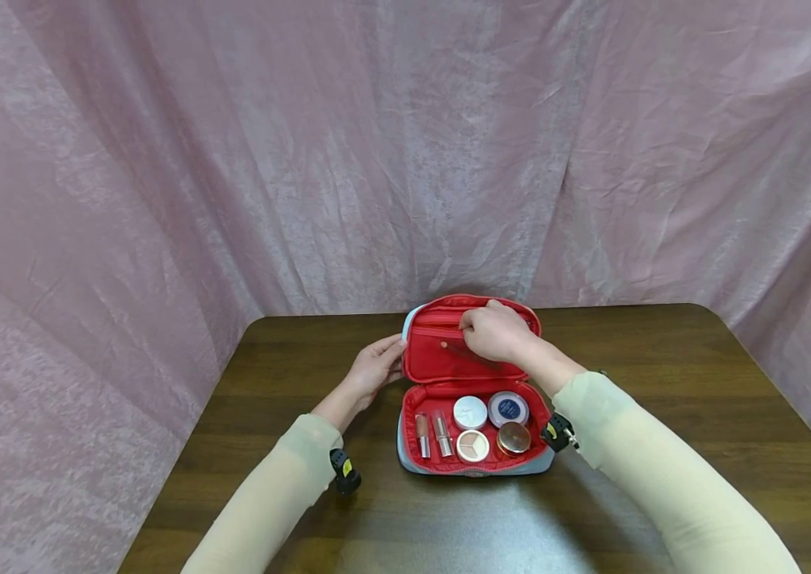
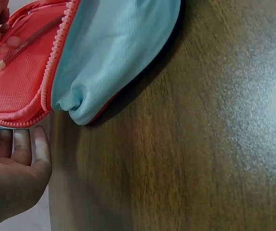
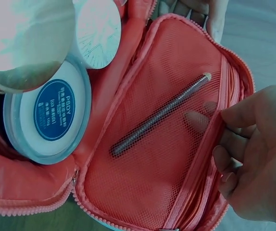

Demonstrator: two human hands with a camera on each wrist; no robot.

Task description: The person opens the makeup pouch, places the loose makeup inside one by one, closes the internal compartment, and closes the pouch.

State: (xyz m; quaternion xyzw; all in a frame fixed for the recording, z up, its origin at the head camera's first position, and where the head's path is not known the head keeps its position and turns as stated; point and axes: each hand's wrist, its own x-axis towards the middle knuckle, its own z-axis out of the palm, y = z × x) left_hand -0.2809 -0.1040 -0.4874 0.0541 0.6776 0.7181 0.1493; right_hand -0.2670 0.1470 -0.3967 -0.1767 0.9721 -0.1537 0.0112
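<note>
A light blue cosmetic bag (image 1: 408, 465) with red lining lies unzipped on the table, its lid tilted up at the back. My left hand (image 1: 374, 368) holds the lid's left edge, thumb in front and fingers behind. At the lid's inner pocket, my right hand (image 1: 494, 331) pinches the upper edge of the red mesh pocket (image 3: 143, 86), and a fingertip shows through the mesh. Inside that pocket lies a slim dark stick (image 3: 162, 115) with a pale tip, like a cosmetic pencil or thin brush.
In the bag's base sit two lipstick-like tubes (image 1: 442, 434), a white round case (image 1: 470, 412), a blue-labelled powder case (image 1: 509, 409), a three-colour palette (image 1: 473, 446) and a gold-rimmed compact (image 1: 513, 438). The wooden table (image 1: 290, 343) meets a pink curtain (image 1: 348, 199) behind.
</note>
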